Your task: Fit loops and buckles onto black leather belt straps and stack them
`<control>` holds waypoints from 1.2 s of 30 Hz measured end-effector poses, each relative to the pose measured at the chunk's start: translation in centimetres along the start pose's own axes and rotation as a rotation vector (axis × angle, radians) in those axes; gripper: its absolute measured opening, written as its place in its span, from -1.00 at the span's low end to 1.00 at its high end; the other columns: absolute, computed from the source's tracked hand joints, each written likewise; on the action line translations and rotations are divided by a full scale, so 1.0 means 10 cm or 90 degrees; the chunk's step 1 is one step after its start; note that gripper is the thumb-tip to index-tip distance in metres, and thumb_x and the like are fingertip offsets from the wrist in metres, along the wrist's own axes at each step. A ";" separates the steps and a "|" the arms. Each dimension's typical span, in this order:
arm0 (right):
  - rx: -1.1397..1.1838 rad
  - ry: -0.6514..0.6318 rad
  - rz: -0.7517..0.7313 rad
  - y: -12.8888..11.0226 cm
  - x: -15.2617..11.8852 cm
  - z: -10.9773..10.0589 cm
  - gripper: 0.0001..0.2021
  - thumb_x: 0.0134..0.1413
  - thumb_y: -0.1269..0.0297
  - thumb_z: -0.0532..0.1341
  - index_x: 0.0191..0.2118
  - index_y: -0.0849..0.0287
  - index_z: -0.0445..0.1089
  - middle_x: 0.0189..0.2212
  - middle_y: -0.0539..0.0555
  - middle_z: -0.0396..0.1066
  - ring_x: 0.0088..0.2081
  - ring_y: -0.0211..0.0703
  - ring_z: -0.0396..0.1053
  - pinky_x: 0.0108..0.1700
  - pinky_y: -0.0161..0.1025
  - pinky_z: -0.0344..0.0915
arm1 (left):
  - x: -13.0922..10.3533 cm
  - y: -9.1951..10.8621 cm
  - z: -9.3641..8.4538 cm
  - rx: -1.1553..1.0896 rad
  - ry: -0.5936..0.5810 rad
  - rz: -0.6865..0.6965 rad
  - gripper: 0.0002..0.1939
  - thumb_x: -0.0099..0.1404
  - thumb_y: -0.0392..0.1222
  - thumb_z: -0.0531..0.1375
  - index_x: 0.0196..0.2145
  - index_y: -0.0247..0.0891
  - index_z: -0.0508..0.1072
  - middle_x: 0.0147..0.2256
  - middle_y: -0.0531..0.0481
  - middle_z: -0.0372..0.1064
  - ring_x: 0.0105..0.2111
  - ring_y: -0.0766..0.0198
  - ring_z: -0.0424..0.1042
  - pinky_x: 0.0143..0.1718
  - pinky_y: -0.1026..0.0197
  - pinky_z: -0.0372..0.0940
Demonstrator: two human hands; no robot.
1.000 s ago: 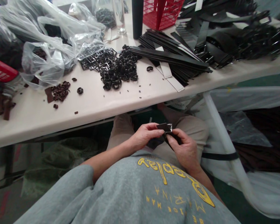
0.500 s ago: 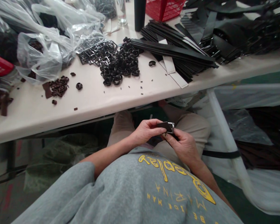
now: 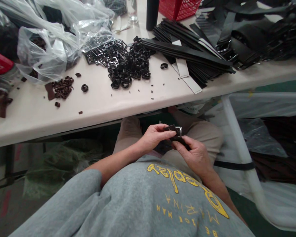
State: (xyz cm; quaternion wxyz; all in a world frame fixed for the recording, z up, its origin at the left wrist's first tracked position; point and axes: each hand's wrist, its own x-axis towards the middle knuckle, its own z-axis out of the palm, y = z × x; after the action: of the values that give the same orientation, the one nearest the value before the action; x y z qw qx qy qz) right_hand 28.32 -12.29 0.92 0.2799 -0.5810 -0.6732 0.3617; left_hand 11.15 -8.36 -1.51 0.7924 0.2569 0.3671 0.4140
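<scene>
Above my lap, my left hand (image 3: 156, 135) pinches a dark belt strap (image 3: 171, 128) between thumb and fingers. At that strap's right end is a shiny metal buckle (image 3: 180, 130), sticking out past my left thumb. My right hand (image 3: 194, 152) is closed on a dark strap part (image 3: 182, 141) just below the buckle. The hands nearly meet, and whether both hold one and the same strap I cannot tell. My right fingertips are partly hidden behind the strap.
On the white table (image 3: 101, 110) lie black strap loops (image 3: 132, 65), metal buckles (image 3: 103, 52), brown loops (image 3: 64, 87) and stacked black straps (image 3: 187, 54). Plastic bags (image 3: 43, 52) fill the left; a red basket (image 3: 179, 10) stands behind. A white-railed frame (image 3: 239, 138) is on my right.
The buckle has tilted and shifted slightly left in my fingers. My right hand has slid a little lower along the dark strap. The view has turned slightly, so the table items appear shifted right.
</scene>
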 end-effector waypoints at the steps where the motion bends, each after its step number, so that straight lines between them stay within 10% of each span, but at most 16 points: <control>1: -0.004 -0.021 0.010 0.00 0.00 -0.03 -0.76 0.20 0.13 0.22 -0.36 0.17 0.52 -0.50 -0.01 0.48 -0.46 -0.19 0.37 -0.41 -0.30 0.23 | 0.01 0.00 -0.02 -0.018 0.019 0.003 -0.65 -0.07 -0.04 0.51 -0.45 -0.33 0.53 -0.50 0.08 0.43 -0.51 0.42 0.36 -0.41 0.33 0.24; 36: 0.064 -0.007 0.065 -0.02 -0.10 0.01 -0.71 0.22 0.07 0.18 -0.37 0.17 0.45 -0.50 0.04 0.50 -0.46 -0.16 0.42 -0.41 -0.29 0.30 | -0.05 -0.12 0.11 -0.169 -0.007 -0.068 -0.53 -0.14 -0.02 0.53 -0.36 -0.37 0.52 -0.42 -0.03 0.47 -0.49 0.27 0.44 -0.47 0.19 0.37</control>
State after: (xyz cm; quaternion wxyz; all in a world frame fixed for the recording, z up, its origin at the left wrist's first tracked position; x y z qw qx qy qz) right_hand 28.35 -13.28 1.07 0.2859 -0.5977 -0.6255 0.4120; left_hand 12.43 -9.53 -1.54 0.8422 0.1323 0.3178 0.4149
